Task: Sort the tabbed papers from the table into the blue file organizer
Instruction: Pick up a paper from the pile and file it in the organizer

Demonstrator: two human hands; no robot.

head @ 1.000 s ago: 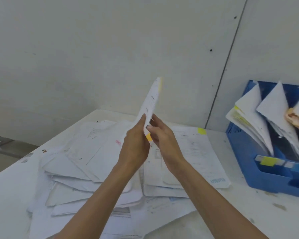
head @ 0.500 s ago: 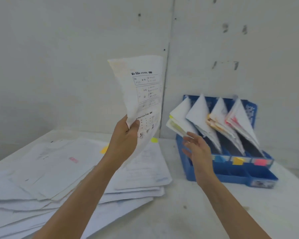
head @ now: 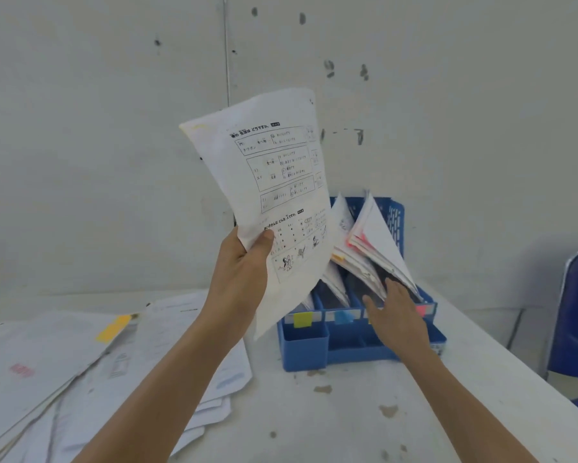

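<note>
Holding a white printed worksheet upright, the left grip clamps its lower edge, up-left of the blue plastic file organizer; the right grip, nearer, lays straight fingers at filed papers.

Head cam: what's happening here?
A person is filing papers. The left hand grips a printed worksheet, held up in front of the blue file organizer. The right hand, fingers straight, reaches into the filed papers at the organizer's right-hand slots. A pile of loose papers lies on the table to the left.
</note>
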